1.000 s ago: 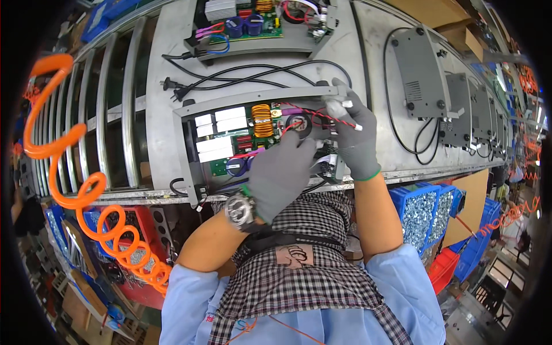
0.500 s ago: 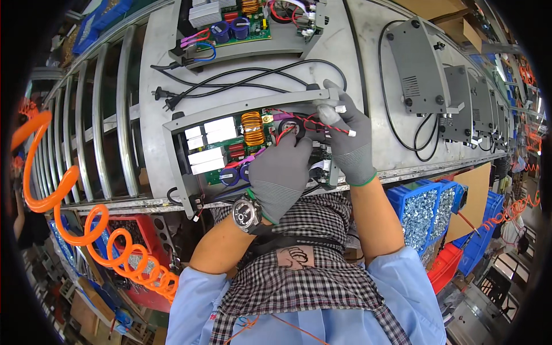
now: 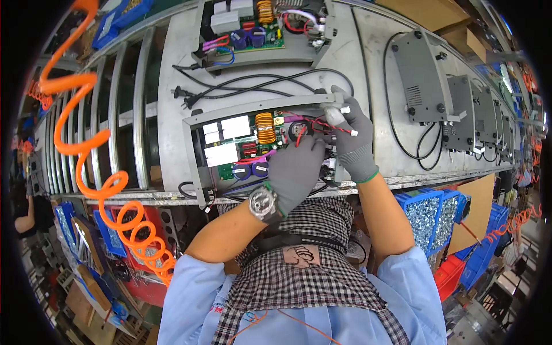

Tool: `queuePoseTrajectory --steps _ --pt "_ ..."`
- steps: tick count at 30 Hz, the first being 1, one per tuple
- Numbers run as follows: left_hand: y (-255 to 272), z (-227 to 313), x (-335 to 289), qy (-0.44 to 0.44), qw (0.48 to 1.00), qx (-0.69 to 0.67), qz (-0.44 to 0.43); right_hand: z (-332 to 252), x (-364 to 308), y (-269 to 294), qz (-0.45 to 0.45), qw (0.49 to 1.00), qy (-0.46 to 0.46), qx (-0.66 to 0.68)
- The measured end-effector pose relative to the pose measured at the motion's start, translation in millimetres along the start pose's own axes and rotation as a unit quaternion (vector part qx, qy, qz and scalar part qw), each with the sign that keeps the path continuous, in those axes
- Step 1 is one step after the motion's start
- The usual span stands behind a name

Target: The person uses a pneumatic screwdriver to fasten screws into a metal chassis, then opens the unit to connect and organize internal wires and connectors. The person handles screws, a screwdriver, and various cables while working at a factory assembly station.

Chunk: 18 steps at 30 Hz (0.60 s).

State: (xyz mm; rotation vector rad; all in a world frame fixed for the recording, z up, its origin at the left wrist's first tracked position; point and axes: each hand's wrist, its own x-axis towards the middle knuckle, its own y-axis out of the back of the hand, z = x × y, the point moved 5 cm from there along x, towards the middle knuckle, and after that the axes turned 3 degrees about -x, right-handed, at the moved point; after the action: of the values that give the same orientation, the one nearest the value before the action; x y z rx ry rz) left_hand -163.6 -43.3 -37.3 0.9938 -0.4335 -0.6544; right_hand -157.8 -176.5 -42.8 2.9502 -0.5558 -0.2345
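An open grey metal housing [image 3: 194, 155] lies in front of me, its green circuit board [image 3: 248, 150] carrying white blocks, a copper coil [image 3: 265, 127] and purple capacitors [image 3: 251, 170]. My gloved left hand [image 3: 296, 169] reaches over its near side, fingers bent down by the right end, beside red wires and a round black part [image 3: 299, 131]. What those fingertips grip is hidden. At the right end panel, my gloved right hand [image 3: 355, 135] pinches a red-and-black twisted wire [image 3: 325, 124]. White plugs [image 3: 345, 109] stick out by its fingers.
Behind lies a black power cord [image 3: 247, 86], then a second open housing [image 3: 261, 60]. Closed grey units [image 3: 418, 77] line the bench at right. Blue bins of metal parts [image 3: 422, 215] stand right of me. An orange coiled hose [image 3: 118, 184] hangs at left, by metal rollers [image 3: 118, 121].
My left hand's fingers have shifted from the round black part toward the right end panel. My right hand keeps its pinch. The whole view has shifted, and the orange hose has swung.
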Motion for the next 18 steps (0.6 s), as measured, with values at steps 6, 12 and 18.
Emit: queuePoseTrajectory --steps 6,12,18 --pt "51.6 -4.7 12.1 0.024 0.99 0.007 0.136 0.6 -8.7 0.3 0.124 0.979 0.143 -0.075" --pt "77.5 -4.0 7.0 -0.041 0.982 -0.063 0.173 -20.8 -48.2 2.5 0.112 0.933 0.315 -0.136" --pt "59.2 -3.2 3.2 -0.051 0.993 -0.045 0.101 -33.0 -41.9 -2.2 0.055 0.942 0.284 -0.172"
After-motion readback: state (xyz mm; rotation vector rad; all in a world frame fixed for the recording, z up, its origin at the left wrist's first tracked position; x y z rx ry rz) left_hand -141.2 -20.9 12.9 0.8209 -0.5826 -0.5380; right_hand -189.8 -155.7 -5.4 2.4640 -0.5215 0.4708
